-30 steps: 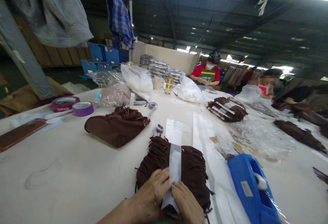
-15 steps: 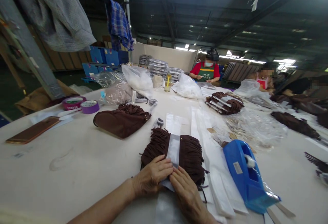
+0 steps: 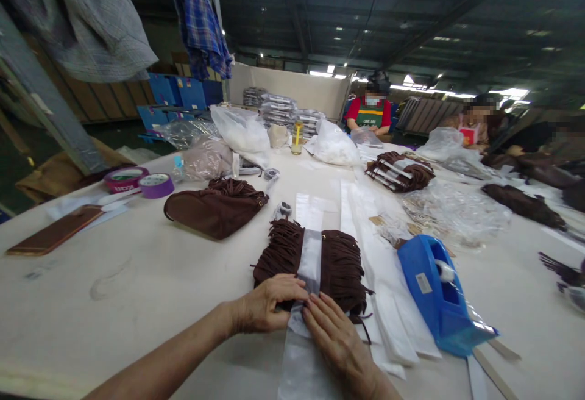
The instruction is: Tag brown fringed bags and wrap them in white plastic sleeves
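A dark brown fringed bag [image 3: 343, 261] lies in front of me, with a translucent plastic strip [image 3: 311, 258] around its middle. The strip's loose end runs down the table toward me. At the bag's near edge, my left hand [image 3: 269, 303] holds the strip between thumb and fingers, the fingertips on top. My right hand [image 3: 337, 338] lies with its fingers stretched out over the strip and the bag's near side, its fingertips close to the left ones. What is under both hands is hidden.
Right of the bag are stacked white strips [image 3: 381, 290] and a blue tape dispenser [image 3: 439, 296]. Another brown bag [image 3: 217, 208], tape rolls [image 3: 156, 185] and a brown flat case [image 3: 55, 229] lie left. A wrapped fringed bag [image 3: 400, 172] sits farther back; co-workers [image 3: 369, 113] are across the table.
My left hand has shifted slightly left, its thumb now apart from the fingers. More of the strip shows between my hands. The view has tilted a little; the bag stays in place.
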A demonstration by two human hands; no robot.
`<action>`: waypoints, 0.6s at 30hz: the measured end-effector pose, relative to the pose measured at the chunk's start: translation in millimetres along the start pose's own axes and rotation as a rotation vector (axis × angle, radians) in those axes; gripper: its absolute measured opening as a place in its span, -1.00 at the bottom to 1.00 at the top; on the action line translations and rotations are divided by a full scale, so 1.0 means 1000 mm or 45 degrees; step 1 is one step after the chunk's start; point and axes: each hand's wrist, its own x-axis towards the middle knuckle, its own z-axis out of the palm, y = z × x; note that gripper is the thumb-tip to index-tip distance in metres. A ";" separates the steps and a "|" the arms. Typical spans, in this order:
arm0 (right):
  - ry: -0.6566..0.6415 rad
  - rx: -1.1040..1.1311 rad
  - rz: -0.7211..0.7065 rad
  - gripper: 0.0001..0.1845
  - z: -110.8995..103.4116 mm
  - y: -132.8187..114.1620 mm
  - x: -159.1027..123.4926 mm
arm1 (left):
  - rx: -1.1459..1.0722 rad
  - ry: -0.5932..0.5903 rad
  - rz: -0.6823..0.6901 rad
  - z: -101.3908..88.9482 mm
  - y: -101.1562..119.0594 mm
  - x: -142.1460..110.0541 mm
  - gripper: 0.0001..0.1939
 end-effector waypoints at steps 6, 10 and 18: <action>0.005 -0.017 0.016 -0.64 0.006 -0.004 -0.006 | 0.080 0.165 0.111 0.014 -0.003 0.007 -0.73; -0.084 0.057 0.041 -0.63 0.004 -0.005 -0.011 | 0.150 0.159 0.171 0.022 -0.007 0.001 -0.73; -0.136 0.243 0.150 -0.56 -0.020 -0.004 -0.008 | 0.194 0.242 0.226 0.026 -0.005 -0.003 -0.82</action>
